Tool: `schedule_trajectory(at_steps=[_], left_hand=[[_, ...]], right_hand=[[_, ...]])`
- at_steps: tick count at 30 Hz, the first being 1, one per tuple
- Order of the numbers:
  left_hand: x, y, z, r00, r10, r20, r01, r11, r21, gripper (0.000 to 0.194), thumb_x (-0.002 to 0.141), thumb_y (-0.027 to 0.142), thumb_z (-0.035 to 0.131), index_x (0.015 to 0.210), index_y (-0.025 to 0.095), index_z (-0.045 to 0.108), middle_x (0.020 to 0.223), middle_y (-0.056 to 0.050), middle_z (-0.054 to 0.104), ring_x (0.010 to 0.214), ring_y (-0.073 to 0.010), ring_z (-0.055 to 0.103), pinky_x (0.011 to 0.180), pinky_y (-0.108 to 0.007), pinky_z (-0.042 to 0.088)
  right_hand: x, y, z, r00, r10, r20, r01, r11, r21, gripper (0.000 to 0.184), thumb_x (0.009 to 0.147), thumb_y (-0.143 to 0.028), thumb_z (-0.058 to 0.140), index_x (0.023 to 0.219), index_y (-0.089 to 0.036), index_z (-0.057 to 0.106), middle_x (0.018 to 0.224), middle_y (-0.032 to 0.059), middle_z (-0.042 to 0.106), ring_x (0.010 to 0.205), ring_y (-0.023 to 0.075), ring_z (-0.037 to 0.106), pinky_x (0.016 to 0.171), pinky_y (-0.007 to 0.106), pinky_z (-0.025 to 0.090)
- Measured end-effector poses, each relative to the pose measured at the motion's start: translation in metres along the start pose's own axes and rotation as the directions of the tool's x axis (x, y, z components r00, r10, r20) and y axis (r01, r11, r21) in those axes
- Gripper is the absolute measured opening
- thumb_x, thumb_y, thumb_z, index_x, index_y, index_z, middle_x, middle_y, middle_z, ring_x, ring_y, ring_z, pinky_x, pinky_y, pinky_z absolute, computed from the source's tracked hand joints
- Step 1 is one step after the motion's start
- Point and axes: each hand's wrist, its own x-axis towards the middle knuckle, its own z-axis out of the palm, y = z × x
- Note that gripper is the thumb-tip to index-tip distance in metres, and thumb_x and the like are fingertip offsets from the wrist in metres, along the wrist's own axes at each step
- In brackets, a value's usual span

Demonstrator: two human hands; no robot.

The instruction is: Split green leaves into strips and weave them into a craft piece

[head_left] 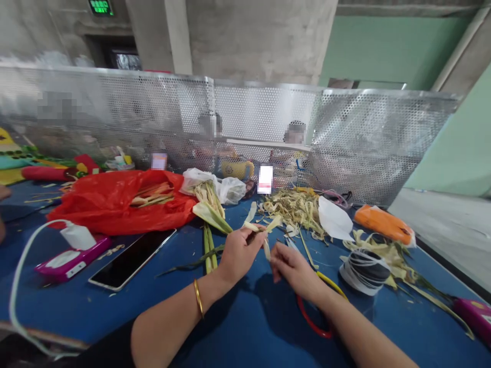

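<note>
My left hand (243, 250) is closed, pinching a pale dried husk strip (274, 223) between thumb and fingers over the middle of the blue table. Just to its right, my right hand (291, 266) has its fingers curled at the lower end of the strip, which runs down between the hands. Scissors (322, 335) with a red and yellow handle lie under my right wrist, partly hidden by it. Left of my left hand are long green stalks (208, 245) and a broad pale husk leaf (212, 217). Beyond the hands sits a heap of husk scraps (291, 208).
On the left are a red plastic bag (115, 197), a black phone (134, 258) and a purple power strip (72, 260) with a charger. To the right are a wire spool (364, 271) and an orange packet (384, 224). A perforated metal screen (264, 107) stands behind; people sit beyond it.
</note>
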Motion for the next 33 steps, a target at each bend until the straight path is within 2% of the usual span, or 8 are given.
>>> schedule_trajectory(at_steps=[4, 9, 13, 17, 22, 27, 30, 33], left_hand=[[0.003, -0.002, -0.002, 1.0, -0.001, -0.031, 0.005, 0.995, 0.1, 0.02, 0.08, 0.03, 0.058, 0.087, 0.016, 0.07, 0.071, -0.003, 0.07, 0.066, -0.0169, 0.063, 0.067, -0.023, 0.045], [0.004, -0.006, -0.002, 0.997, 0.048, 0.058, -0.062, 0.963, 0.263, 0.018, 0.079, 0.029, 0.055, 0.079, 0.017, 0.069, 0.072, -0.002, 0.067, 0.067, -0.0159, 0.057, 0.064, -0.023, 0.039], [0.0, -0.013, 0.002, 0.963, 0.068, 0.261, -0.169, 0.908, 0.384, 0.023, 0.08, 0.029, 0.053, 0.062, 0.017, 0.06, 0.058, 0.001, 0.056, 0.058, -0.013, 0.047, 0.056, -0.023, 0.029], [-0.006, -0.013, 0.005, 0.883, 0.113, 0.455, -0.317, 0.858, 0.403, 0.033, 0.085, 0.032, 0.049, 0.056, 0.018, 0.054, 0.056, 0.001, 0.053, 0.056, -0.0118, 0.045, 0.055, -0.023, 0.027], [-0.01, -0.003, 0.003, 0.736, 0.176, 0.654, -0.36, 0.92, 0.157, 0.019, 0.085, 0.026, 0.051, 0.078, 0.018, 0.067, 0.076, -0.002, 0.065, 0.071, -0.0139, 0.057, 0.068, -0.021, 0.038], [-0.007, 0.005, -0.001, 0.89, 0.111, 0.442, -0.151, 0.987, 0.055, 0.021, 0.084, 0.029, 0.053, 0.088, 0.016, 0.069, 0.077, -0.003, 0.067, 0.07, -0.0148, 0.058, 0.065, -0.021, 0.042], [-0.004, 0.007, -0.001, 0.969, 0.105, 0.222, -0.128, 0.988, 0.091, 0.019, 0.082, 0.03, 0.056, 0.086, 0.017, 0.07, 0.076, -0.003, 0.068, 0.067, -0.015, 0.058, 0.065, -0.022, 0.042], [0.0, 0.003, -0.002, 0.986, 0.136, 0.094, -0.15, 0.973, 0.175, 0.017, 0.082, 0.028, 0.055, 0.084, 0.017, 0.069, 0.083, -0.004, 0.07, 0.075, -0.0167, 0.061, 0.072, -0.023, 0.042]], right_hand=[[-0.014, -0.018, 0.005, 0.969, -0.182, 0.166, 0.233, 0.897, -0.375, 0.017, 0.09, -0.02, 0.046, 0.073, -0.022, 0.046, 0.063, -0.0035, 0.05, 0.058, 0.0122, 0.046, 0.056, 0.024, 0.035], [-0.023, -0.032, 0.009, 0.928, -0.304, 0.216, 0.37, 0.823, -0.431, 0.016, 0.092, -0.018, 0.043, 0.079, -0.023, 0.05, 0.071, -0.0005, 0.053, 0.066, 0.0142, 0.049, 0.061, 0.026, 0.037], [-0.02, -0.035, 0.006, 0.92, -0.389, 0.041, 0.386, 0.885, -0.259, 0.017, 0.092, -0.026, 0.047, 0.078, -0.023, 0.056, 0.095, 0.0074, 0.06, 0.09, 0.0192, 0.057, 0.078, 0.032, 0.044], [-0.011, -0.035, -0.007, 0.982, -0.181, -0.048, 0.186, 0.976, 0.113, 0.023, 0.09, -0.037, 0.054, 0.074, -0.021, 0.058, 0.073, 0.0031, 0.064, 0.066, 0.0154, 0.059, 0.064, 0.029, 0.048], [0.001, -0.025, -0.026, 0.983, -0.016, -0.182, 0.094, 0.9, 0.427, 0.022, 0.078, -0.036, 0.069, 0.07, -0.019, 0.057, 0.068, -0.0009, 0.062, 0.06, 0.012, 0.058, 0.06, 0.025, 0.048], [0.008, -0.01, -0.028, 0.962, 0.148, -0.228, 0.028, 0.779, 0.627, 0.026, 0.066, -0.03, 0.079, 0.067, -0.019, 0.055, 0.067, -0.0035, 0.06, 0.06, 0.0103, 0.059, 0.06, 0.022, 0.048], [0.009, -0.006, -0.019, 0.97, 0.158, -0.186, -0.025, 0.822, 0.569, 0.029, 0.066, -0.035, 0.078, 0.066, -0.019, 0.055, 0.064, -0.0026, 0.059, 0.058, 0.0112, 0.058, 0.059, 0.023, 0.048], [0.004, -0.008, -0.005, 0.99, 0.069, -0.126, -0.017, 0.926, 0.377, 0.027, 0.078, -0.041, 0.067, 0.068, -0.019, 0.053, 0.065, -0.0009, 0.06, 0.06, 0.0126, 0.058, 0.062, 0.026, 0.047]])
